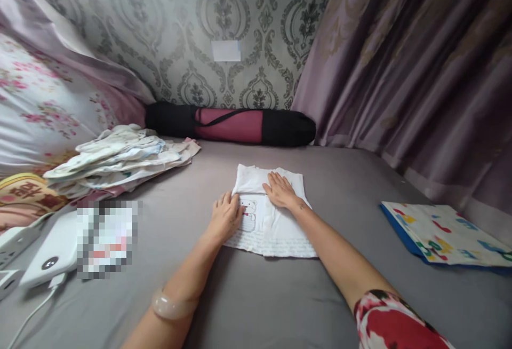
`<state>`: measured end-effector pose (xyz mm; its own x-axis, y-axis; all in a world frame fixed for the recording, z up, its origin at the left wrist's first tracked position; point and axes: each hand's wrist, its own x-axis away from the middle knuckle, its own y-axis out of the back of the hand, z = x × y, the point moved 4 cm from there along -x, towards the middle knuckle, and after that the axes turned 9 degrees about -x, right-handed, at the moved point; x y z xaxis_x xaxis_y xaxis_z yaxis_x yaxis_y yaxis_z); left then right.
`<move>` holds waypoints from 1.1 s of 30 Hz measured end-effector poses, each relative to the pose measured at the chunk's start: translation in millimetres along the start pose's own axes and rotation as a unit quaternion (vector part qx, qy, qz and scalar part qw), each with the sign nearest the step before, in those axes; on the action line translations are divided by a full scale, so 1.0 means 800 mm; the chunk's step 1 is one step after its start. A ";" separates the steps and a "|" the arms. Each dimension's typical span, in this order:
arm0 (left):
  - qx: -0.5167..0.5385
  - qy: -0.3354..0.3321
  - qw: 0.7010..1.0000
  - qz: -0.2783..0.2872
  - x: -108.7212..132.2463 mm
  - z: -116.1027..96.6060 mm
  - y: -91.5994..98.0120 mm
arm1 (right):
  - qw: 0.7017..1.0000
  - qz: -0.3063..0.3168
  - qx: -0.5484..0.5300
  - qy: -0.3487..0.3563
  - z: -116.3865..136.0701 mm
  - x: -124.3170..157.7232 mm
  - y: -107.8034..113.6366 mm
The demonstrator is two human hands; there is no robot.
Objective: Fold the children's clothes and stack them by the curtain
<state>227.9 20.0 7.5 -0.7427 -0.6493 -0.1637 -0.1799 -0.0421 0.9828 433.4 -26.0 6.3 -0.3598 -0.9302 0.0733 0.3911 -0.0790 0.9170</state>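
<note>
A small white baby garment [280, 234] lies on the grey sheet in front of me, its right and upper parts folded over. Its front carries a line-drawn bear, and small printed lines run along the lower part. My left hand [227, 215] rests at the garment's left edge, fingers stretched forward and thumb over the cloth beside the bear. Flat on the upper folded part lies my right hand [280, 190], its fingers extended. Neither hand grips anything that I can see.
Stacked baby clothes [124, 157] lie at the left by a floral pillow [44, 98]. A white power bank [60, 250] with a cable is nearer. Along the wall stretches a black and maroon bag [232, 125]. Folded patterned cloth [448, 231] lies right, below purple curtains [408, 61].
</note>
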 end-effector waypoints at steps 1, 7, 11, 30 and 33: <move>0.003 0.000 1.000 -0.004 0.000 0.000 0.001 | 1.000 0.012 0.001 -0.010 0.002 -0.001 0.002; 0.016 0.004 1.000 -0.021 0.000 -0.001 0.002 | 0.997 -0.035 0.046 0.049 0.048 -0.005 0.009; 0.016 0.003 0.999 -0.030 -0.001 0.000 -0.001 | 0.988 -0.017 0.033 0.148 0.090 -0.017 -0.010; 0.050 0.006 0.997 -0.056 0.000 0.005 -0.005 | 0.988 0.058 0.002 0.140 0.116 -0.063 -0.032; 0.056 0.009 0.995 -0.088 0.000 0.007 -0.002 | 0.989 0.030 0.006 0.143 0.115 -0.059 -0.024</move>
<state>224.5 24.5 5.8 -0.6822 -0.6528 -0.3292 -0.3772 -0.0714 0.9234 364.5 52.3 21.3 -0.0811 -0.9966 0.0146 0.3945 -0.0187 0.9187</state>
